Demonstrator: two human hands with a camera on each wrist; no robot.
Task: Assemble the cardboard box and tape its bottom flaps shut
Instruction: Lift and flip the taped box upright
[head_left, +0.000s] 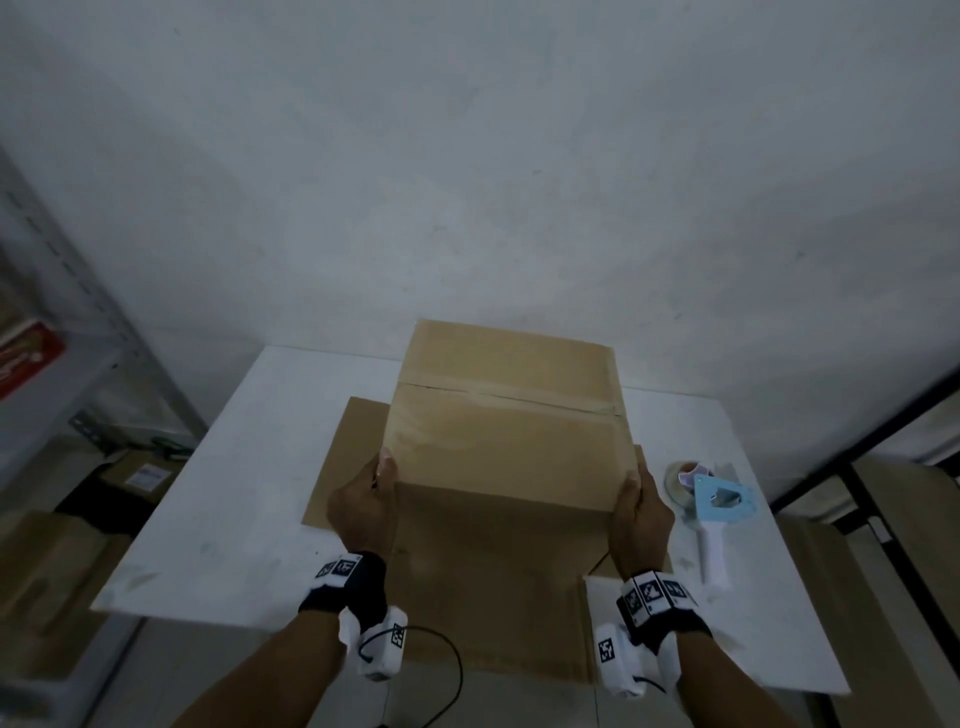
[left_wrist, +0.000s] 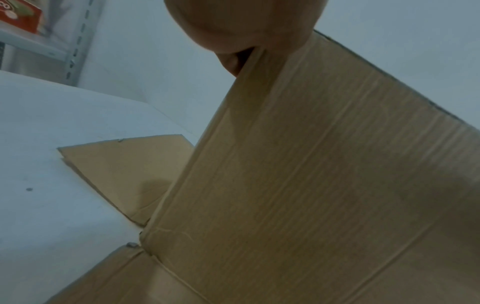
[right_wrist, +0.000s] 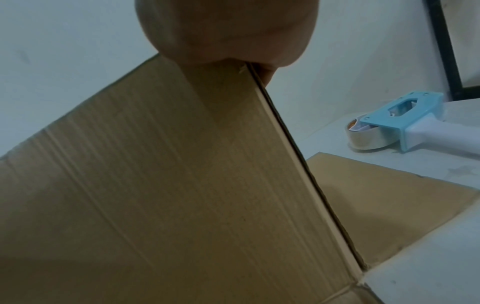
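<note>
A brown cardboard box stands on the white table, its upper flaps folded shut with a seam running across them. Its lower flaps lie splayed flat on the table, one to the left and one to the right. My left hand grips the near left vertical edge of the box, thumb on the front face. My right hand grips the near right edge of the box the same way. A blue and white tape dispenser lies on the table to the right, untouched.
A metal shelf with a red package stands at the left, with cardboard boxes on the floor below it. A black frame runs along the right side. A plain white wall rises behind the table.
</note>
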